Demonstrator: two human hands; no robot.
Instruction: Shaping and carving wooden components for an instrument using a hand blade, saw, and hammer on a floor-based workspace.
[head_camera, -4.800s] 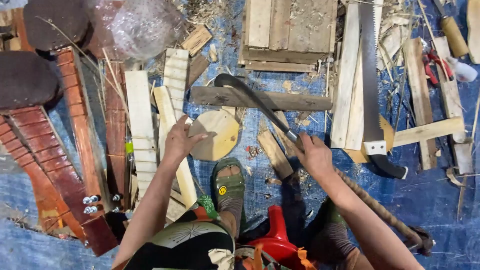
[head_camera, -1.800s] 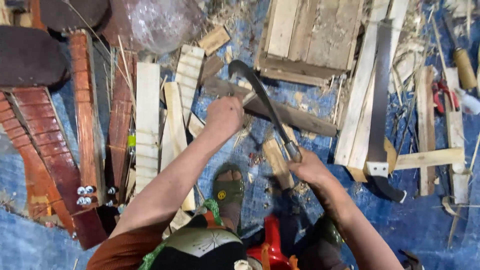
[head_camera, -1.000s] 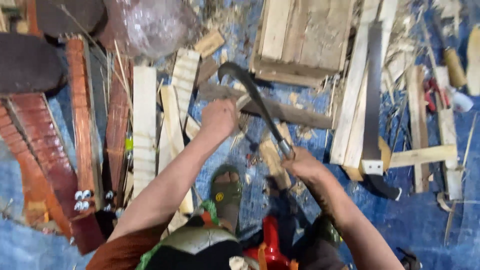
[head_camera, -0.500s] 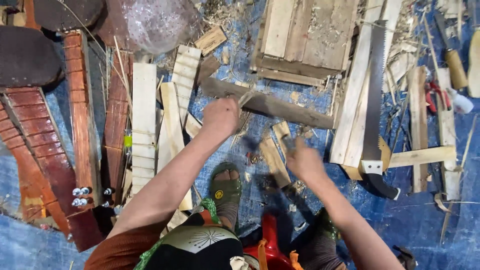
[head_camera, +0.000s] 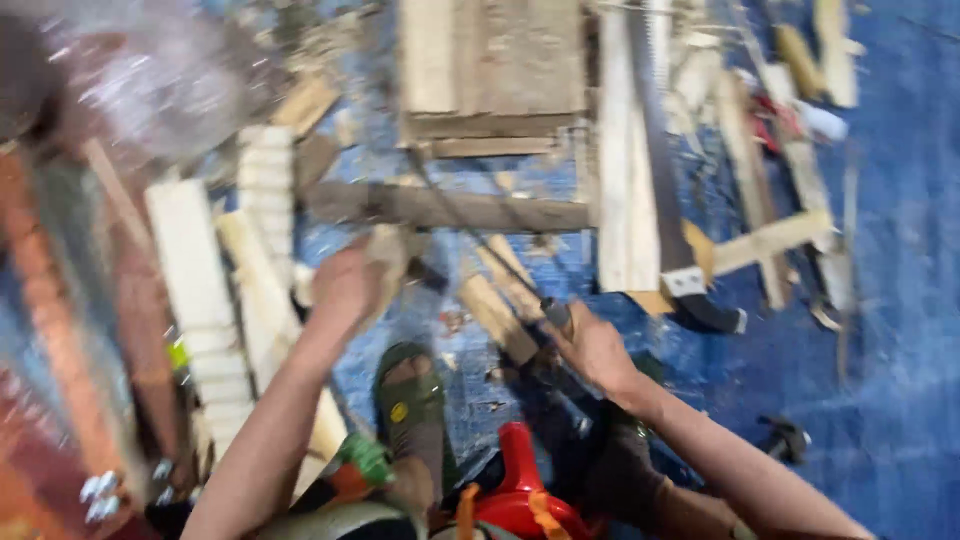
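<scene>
The view is motion-blurred. My left hand (head_camera: 348, 288) grips a pale piece of wood (head_camera: 388, 256), held on edge above the blue tarp (head_camera: 880, 330). My right hand (head_camera: 597, 348) is closed on the handle of a long dark knife (head_camera: 470, 232). Its thin blade runs up and to the left, crossing just right of the wood piece. A dark plank (head_camera: 450, 208) lies across the ground behind both hands. My foot in a green sandal (head_camera: 410, 392) rests on the tarp below the wood piece.
A hand saw (head_camera: 655, 160) lies on pale boards at the right. A wooden crate (head_camera: 490, 70) sits at the top. Pale slats (head_camera: 195, 275) and reddish planks (head_camera: 60, 330) fill the left side. Short offcuts (head_camera: 497, 318) and a red plastic object (head_camera: 520, 490) lie near my legs.
My left hand went from the flat wooden disc to gripping the wood on edge. My right hand swung the knife; the blade now points up-left beside the wood. The view jolted and blurred.
</scene>
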